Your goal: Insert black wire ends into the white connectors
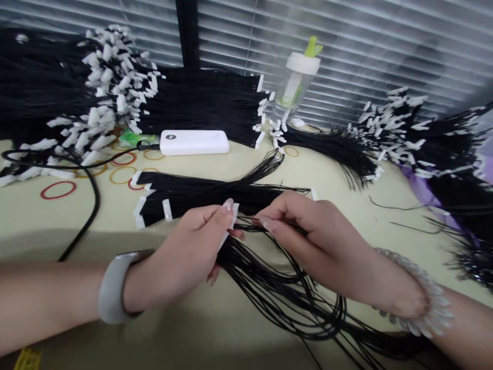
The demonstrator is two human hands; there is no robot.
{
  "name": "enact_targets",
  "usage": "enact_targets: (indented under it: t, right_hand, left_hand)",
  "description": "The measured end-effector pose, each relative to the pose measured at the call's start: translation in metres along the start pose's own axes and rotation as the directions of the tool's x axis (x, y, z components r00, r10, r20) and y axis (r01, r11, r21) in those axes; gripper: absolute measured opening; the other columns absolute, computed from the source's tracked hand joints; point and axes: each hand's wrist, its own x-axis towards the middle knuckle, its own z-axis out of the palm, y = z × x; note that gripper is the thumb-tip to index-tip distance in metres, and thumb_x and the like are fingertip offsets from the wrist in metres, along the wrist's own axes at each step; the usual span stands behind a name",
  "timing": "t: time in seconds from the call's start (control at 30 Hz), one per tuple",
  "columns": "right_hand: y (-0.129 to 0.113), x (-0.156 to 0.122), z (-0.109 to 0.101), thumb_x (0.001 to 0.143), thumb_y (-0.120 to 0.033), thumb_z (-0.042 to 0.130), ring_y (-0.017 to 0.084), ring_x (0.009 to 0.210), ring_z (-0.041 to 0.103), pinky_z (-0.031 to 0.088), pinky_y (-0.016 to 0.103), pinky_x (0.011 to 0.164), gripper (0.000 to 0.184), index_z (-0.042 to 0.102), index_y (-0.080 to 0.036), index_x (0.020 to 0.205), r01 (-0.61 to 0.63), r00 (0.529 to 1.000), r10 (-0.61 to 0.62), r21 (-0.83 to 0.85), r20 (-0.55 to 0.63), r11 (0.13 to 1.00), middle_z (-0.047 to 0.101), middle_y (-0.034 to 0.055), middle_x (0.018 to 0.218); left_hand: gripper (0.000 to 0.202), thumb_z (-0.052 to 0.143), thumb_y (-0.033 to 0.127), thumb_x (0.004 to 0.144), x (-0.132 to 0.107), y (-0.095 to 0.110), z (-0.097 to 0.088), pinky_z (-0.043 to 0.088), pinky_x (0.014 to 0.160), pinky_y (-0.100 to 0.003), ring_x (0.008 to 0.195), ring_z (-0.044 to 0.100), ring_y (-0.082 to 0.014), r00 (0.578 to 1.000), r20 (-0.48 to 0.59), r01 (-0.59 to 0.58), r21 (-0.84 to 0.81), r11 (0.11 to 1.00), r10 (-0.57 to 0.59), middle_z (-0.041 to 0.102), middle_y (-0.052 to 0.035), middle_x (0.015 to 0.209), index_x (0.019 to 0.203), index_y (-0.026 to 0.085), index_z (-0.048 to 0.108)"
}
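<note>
Several thin black cords (277, 288) are being held near the table's (246, 339) front edge, their white tabs (227, 231) pinched by the left hand (185, 257). One strand is being gripped by the right hand (308, 236). Light, limp and tangle-prone, they are probably best taken at the tabs. Tagged bundles (200, 192) are lying beyond.

We have a single view, worn on the head, looking forward and down over the desk (246, 164). It sits close: both forearms enter from the bottom corners of the frame, and window blinds (365, 41) fill the top.
</note>
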Motion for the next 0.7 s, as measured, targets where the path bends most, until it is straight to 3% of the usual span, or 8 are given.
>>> enact_targets:
  t: [0.13, 0.33, 0.5, 0.7]
  right_hand:
    - [0.004, 0.001, -0.001, 0.085, -0.022, 0.045, 0.006, 0.068, 0.056, 0.041, 0.018, 0.061, 0.013, 0.056, -0.019, 0.091, 0.053, 0.998, -0.054, -0.024, -0.029, 0.998, 0.063, -0.0021, 0.081]
    - [0.011, 0.006, -0.011, 0.083, -0.02, 0.045, 0.008, 0.068, 0.057, 0.041, 0.019, 0.06, 0.008, 0.053, -0.017, 0.083, 0.175, 0.984, -0.173, -0.044, 0.043, 0.984, 0.064, 0.0014, 0.088]
    - [0.01, 0.004, -0.009, 0.084, -0.019, 0.045, 0.006, 0.06, 0.053, 0.039, 0.019, 0.057, 0.011, 0.055, -0.017, 0.089, 0.185, 0.983, -0.183, -0.072, 0.028, 0.98, 0.063, 0.0011, 0.082]
    - [0.011, -0.001, -0.001, 0.085, -0.019, 0.043, 0.012, 0.072, 0.056, 0.04, 0.023, 0.061, 0.012, 0.054, -0.014, 0.089, 0.278, 0.959, -0.283, -0.24, 0.012, 0.93, 0.062, 0.0067, 0.084]
  left_hand:
    - [0.043, 0.042, 0.059, 0.077, 0.002, -0.007, -0.002, 0.034, 0.028, -0.017, 0.03, 0.041, -0.0066, 1.0, 0.009, -0.005, -0.044, 0.999, 0.005, 0.046, 0.0056, 0.045, 0.068, 0.019, 0.056]
    - [0.043, 0.042, 0.057, 0.077, 0.002, -0.003, -0.002, 0.032, 0.026, -0.016, 0.028, 0.039, -0.0054, 1.0, 0.01, 0.005, -0.059, 0.998, -0.004, 0.046, 0.0055, 0.045, 0.065, 0.019, 0.055]
    - [0.044, 0.042, 0.057, 0.078, 0.002, -0.002, -0.001, 0.033, 0.026, -0.015, 0.028, 0.039, -0.0051, 1.0, 0.015, -0.003, -0.044, 0.999, 0.004, 0.046, 0.0053, 0.045, 0.063, 0.018, 0.055]
    - [0.044, 0.04, 0.058, 0.078, 0.002, -0.006, -0.003, 0.032, 0.027, -0.016, 0.028, 0.041, -0.0066, 1.0, 0.016, 0.0, -0.013, 1.0, 0.0, 0.045, 0.0053, 0.041, 0.065, 0.019, 0.056]
